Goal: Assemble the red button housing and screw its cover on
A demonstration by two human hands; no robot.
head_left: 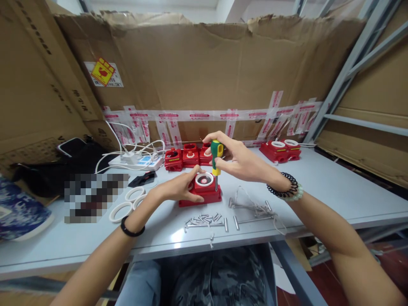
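A red housing (208, 195) with a white ring (205, 174) on its top sits on the table in front of me. My left hand (181, 187) grips its left side, the thumb along the near face and fingers behind. In my right hand (239, 158) is a green and yellow screwdriver (217, 151), held upright. Its shaft points down at the housing's right end; whether the tip sits in a screw is too small to tell. Several loose screws (205, 219) lie just in front of the housing, beside a metal T-shaped rod (226, 224).
More red housings (190, 155) stand behind, and others (280, 149) at the back right. White rings (121, 211) lie at left, near a power strip (149, 162) with cables. String-tied metal rods (251, 206) lie at right. A cardboard wall (204, 68) closes the back.
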